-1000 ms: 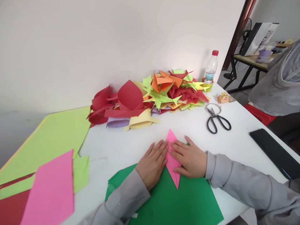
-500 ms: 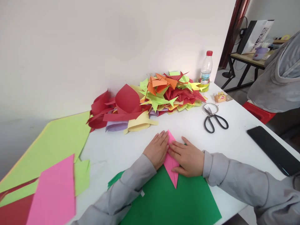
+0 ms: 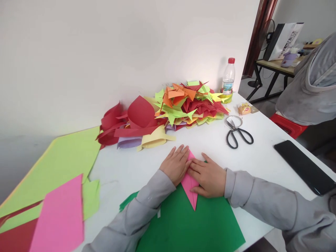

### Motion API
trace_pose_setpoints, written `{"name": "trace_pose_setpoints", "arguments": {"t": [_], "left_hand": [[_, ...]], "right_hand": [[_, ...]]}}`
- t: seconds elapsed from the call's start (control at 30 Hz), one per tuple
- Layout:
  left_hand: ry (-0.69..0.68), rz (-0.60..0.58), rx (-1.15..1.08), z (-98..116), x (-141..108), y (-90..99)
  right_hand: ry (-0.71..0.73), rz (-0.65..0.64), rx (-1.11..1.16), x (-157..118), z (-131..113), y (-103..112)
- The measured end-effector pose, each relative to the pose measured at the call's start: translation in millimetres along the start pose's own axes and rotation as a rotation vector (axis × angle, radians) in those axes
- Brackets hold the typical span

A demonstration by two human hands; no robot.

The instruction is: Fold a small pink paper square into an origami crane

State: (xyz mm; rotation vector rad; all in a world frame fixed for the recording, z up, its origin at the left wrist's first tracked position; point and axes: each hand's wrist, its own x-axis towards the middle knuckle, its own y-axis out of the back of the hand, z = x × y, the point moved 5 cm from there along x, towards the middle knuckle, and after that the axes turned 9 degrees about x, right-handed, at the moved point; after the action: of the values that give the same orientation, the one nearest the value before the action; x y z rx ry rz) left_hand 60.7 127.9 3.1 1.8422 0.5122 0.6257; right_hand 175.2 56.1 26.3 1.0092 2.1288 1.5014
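Note:
A pink folded paper [image 3: 190, 191], narrow and kite-shaped with a crease down its length, lies on a green sheet [image 3: 194, 229]. My left hand [image 3: 175, 165] rests flat on its upper left edge, fingers stretched out and side by side. From the right, my right hand [image 3: 208, 177] presses on its middle, with fingers spread and the thumb lower down. Both hands are open and cover part of the pink paper. Its pointed lower end shows below them.
Folded paper shapes [image 3: 183, 101] are heaped against the wall, beside a bottle [image 3: 228, 78]. Black-handled scissors [image 3: 237, 133], a wrapped snack [image 3: 244, 109] and a phone [image 3: 304, 166] lie to the right. Pink sheets [image 3: 60, 213] and lime paper [image 3: 60, 161] lie left. A person [image 3: 309, 84] sits nearby.
My left hand has slid slightly up along the pink paper's edge. The right hand stays pressed on it. The whole view has shifted a little.

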Motion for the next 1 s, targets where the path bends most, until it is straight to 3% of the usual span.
{"name": "trace_pose_setpoints", "arguments": {"t": [0.27, 0.57, 0.87, 1.0], "left_hand": [[0.053, -0.023, -0.001, -7.8, 6.5, -8.6], [0.044, -0.056, -0.062, 4.3, -20.2, -6.9], [0.098, -0.054, -0.073, -5.1, 12.3, -18.2], [0.079, -0.021, -0.067, -2.4, -8.0, -21.5]], "right_hand": [[0.002, 0.009, 0.021, -1.2, -0.9, 2.5], [-0.006, -0.012, -0.013, 0.0, 0.6, -1.2], [0.005, -0.015, 0.020, -0.6, 0.7, 3.3], [-0.015, -0.012, -0.009, -1.1, 2.2, 0.7]]}}
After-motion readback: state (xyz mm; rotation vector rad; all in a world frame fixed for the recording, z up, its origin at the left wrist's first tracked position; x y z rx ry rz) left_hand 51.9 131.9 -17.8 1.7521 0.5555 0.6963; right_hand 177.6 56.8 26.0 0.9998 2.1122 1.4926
